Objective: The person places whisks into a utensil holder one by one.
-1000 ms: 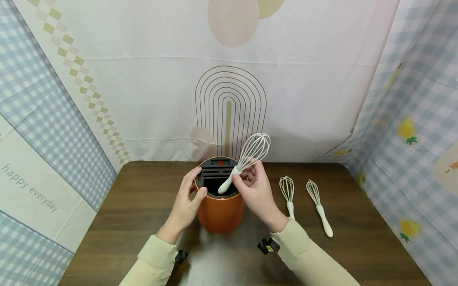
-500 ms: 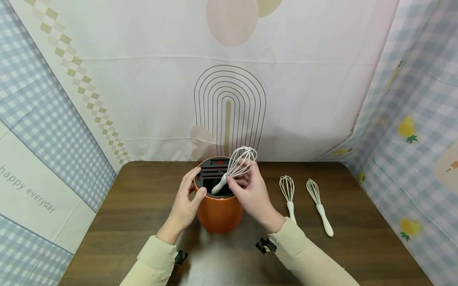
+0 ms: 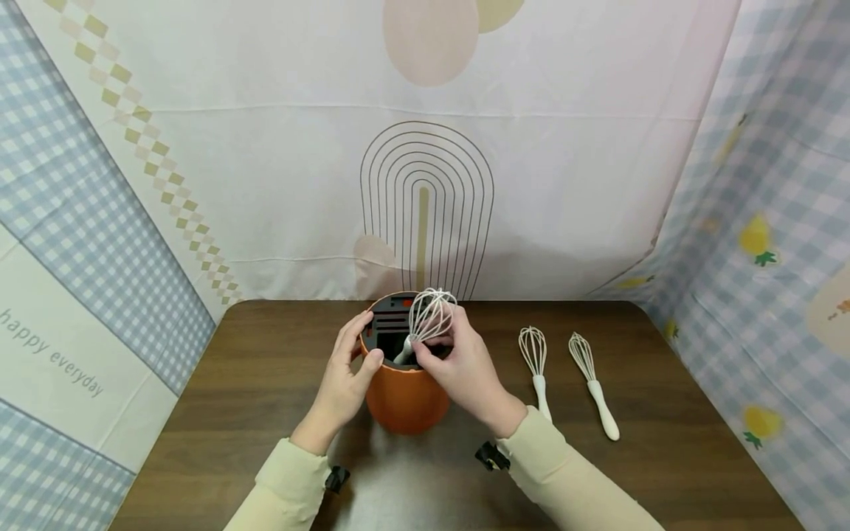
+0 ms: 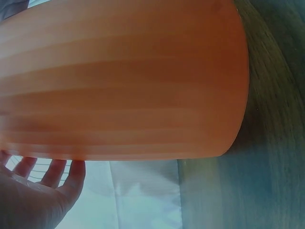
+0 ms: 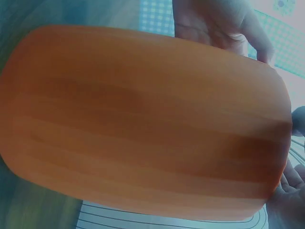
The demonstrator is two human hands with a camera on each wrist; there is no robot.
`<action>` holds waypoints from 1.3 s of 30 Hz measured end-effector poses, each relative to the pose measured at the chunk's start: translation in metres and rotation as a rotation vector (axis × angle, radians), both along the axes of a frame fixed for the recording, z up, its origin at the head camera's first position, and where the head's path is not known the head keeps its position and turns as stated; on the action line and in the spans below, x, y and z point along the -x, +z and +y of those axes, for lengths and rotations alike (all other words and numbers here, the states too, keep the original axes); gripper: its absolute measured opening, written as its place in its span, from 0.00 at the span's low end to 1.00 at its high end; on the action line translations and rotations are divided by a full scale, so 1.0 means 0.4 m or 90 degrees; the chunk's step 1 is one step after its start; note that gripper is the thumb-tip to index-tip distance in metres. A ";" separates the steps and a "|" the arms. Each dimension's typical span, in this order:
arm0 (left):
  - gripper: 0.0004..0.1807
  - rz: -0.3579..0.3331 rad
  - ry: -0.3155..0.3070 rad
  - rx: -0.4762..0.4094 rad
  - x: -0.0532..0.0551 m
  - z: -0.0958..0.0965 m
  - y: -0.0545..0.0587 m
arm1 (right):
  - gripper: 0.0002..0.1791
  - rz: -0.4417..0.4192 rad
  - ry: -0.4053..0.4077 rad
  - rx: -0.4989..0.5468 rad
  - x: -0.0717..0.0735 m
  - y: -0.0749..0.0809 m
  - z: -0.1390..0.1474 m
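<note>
An orange utensil holder (image 3: 406,402) with a dark slotted top (image 3: 390,322) stands upright on the table. My left hand (image 3: 341,376) grips its left side near the rim, thumb toward the front; bent fingers (image 4: 74,181) touch its wall in the left wrist view. In my right hand (image 3: 465,369) a white whisk (image 3: 430,313) is pinched near the join of handle and wires. Its wires point up and its tilted handle reaches down into the holder's large opening; the handle's lower end is partly hidden. In the right wrist view the holder's wall (image 5: 143,124) hides most of the right hand's work.
Two smaller white whisks lie on the dark wooden table (image 3: 265,398) at the right: one whisk (image 3: 534,354) near the right forearm, its handle end partly hidden by the sleeve, and another whisk (image 3: 593,387) farther right. A patterned cloth backdrop (image 3: 299,184) rises behind the table.
My right hand has moved left and down with the whisk, which is now more upright and lower in the holder's opening. The left hand and the holder have stayed in place.
</note>
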State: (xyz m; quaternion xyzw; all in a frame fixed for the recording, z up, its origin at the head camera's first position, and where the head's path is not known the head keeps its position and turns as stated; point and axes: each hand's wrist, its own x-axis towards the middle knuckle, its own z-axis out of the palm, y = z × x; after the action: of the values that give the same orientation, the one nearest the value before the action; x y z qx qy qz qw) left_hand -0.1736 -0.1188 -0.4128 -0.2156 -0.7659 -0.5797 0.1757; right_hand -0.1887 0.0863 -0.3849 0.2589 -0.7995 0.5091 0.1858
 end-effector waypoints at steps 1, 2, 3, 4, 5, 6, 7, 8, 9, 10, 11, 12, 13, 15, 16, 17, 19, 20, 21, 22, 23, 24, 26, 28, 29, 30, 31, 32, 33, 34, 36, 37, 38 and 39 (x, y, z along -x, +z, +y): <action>0.30 -0.001 0.000 -0.001 0.000 0.000 0.000 | 0.32 0.006 -0.004 -0.013 0.000 -0.001 0.001; 0.30 0.000 -0.001 -0.002 -0.001 0.000 0.001 | 0.33 0.011 -0.003 -0.021 0.000 -0.001 0.002; 0.30 0.001 -0.001 -0.003 -0.001 0.001 0.001 | 0.33 0.015 -0.001 -0.026 0.001 -0.001 0.002; 0.30 0.002 -0.001 -0.003 -0.001 0.001 0.001 | 0.34 0.017 0.003 -0.027 0.002 -0.001 0.002; 0.30 0.002 -0.001 -0.003 -0.002 0.001 0.001 | 0.35 0.019 0.007 -0.028 0.002 -0.001 0.001; 0.30 0.002 -0.002 -0.003 -0.002 0.001 0.002 | 0.35 0.020 0.010 -0.027 0.003 0.000 0.001; 0.30 0.002 -0.001 -0.002 -0.002 0.001 0.002 | 0.36 0.022 0.010 -0.029 0.004 0.000 0.001; 0.30 0.004 0.001 0.000 -0.002 0.001 0.002 | 0.37 0.025 0.010 -0.030 0.004 0.000 0.001; 0.30 0.005 0.003 0.002 -0.002 0.002 0.002 | 0.37 0.027 0.009 -0.032 0.004 0.000 0.001; 0.30 0.006 0.004 0.004 -0.002 0.002 0.001 | 0.38 0.029 0.006 -0.034 0.004 -0.001 0.001; 0.30 0.006 0.006 0.006 -0.002 0.002 0.001 | 0.39 0.030 0.004 -0.037 0.004 -0.001 0.001; 0.30 0.010 0.007 0.007 -0.002 0.002 0.001 | 0.39 0.030 0.004 -0.040 0.003 -0.001 0.001; 0.29 0.013 0.008 0.009 -0.001 0.002 0.001 | 0.40 0.028 0.004 -0.044 0.003 -0.001 0.002; 0.28 0.026 0.010 0.014 0.007 -0.001 -0.011 | 0.41 0.025 0.011 -0.046 0.003 -0.001 0.002; 0.27 0.031 0.010 0.018 0.007 -0.001 -0.012 | 0.41 0.024 0.014 -0.047 0.003 -0.001 0.002; 0.26 0.035 0.010 0.020 0.007 -0.001 -0.012 | 0.41 0.023 0.018 -0.047 0.003 -0.001 0.002; 0.25 0.043 0.011 0.027 0.005 -0.003 -0.011 | 0.40 0.023 0.027 -0.044 0.002 -0.001 0.003; 0.25 0.045 0.012 0.029 0.004 -0.003 -0.010 | 0.40 0.024 0.031 -0.042 0.002 -0.001 0.002; 0.25 0.043 0.012 0.029 -0.004 -0.001 0.003 | 0.39 0.024 0.033 -0.041 0.002 0.000 0.002; 0.25 0.043 0.012 0.029 -0.005 0.000 0.004 | 0.38 0.024 0.035 -0.040 0.002 0.000 0.002; 0.25 0.043 0.013 0.028 -0.005 0.000 0.005 | 0.37 0.026 0.037 -0.039 0.002 0.001 0.001; 0.25 0.044 0.013 0.027 -0.005 0.000 0.006 | 0.35 0.029 0.039 -0.040 0.003 0.001 0.000; 0.25 0.044 0.013 0.026 -0.005 0.001 0.006 | 0.32 0.034 0.042 -0.041 0.003 0.002 -0.001; 0.25 0.045 0.013 0.026 -0.005 0.001 0.006 | 0.30 0.039 0.043 -0.041 0.004 0.003 -0.003; 0.25 0.046 0.013 0.026 -0.004 0.002 0.005 | 0.29 0.040 0.042 -0.042 0.004 0.004 -0.003; 0.25 0.046 0.013 0.027 -0.004 0.002 0.005 | 0.29 0.039 0.040 -0.041 0.004 0.005 -0.004; 0.25 0.047 0.013 0.026 -0.003 0.002 0.005 | 0.30 0.037 0.035 -0.043 0.004 0.006 -0.005; 0.25 0.049 0.013 0.025 -0.002 0.002 0.004 | 0.31 0.034 0.030 -0.045 0.004 0.009 -0.006; 0.25 0.050 0.013 0.024 -0.002 0.002 0.003 | 0.32 0.030 0.026 -0.049 0.004 0.011 -0.008; 0.25 0.052 0.014 0.023 -0.001 0.001 0.003 | 0.33 0.026 0.021 -0.055 0.004 0.014 -0.010; 0.26 0.056 0.014 0.018 0.001 0.001 0.000 | 0.34 0.020 0.016 -0.070 0.004 0.020 -0.014; 0.26 0.057 0.014 0.017 0.002 0.000 -0.001 | 0.35 0.017 0.014 -0.077 0.004 0.023 -0.017; 0.26 0.056 0.013 0.016 0.002 0.000 -0.002 | 0.36 0.014 0.012 -0.083 0.003 0.026 -0.020; 0.26 0.055 0.014 0.017 0.002 0.000 -0.003 | 0.36 0.012 0.011 -0.089 0.003 0.027 -0.021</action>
State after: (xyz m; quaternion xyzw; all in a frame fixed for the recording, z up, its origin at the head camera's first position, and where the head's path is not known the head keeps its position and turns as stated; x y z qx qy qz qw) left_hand -0.1745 -0.1188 -0.4139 -0.2342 -0.7677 -0.5576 0.2119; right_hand -0.1900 0.0777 -0.3742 0.2828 -0.8290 0.4514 0.1707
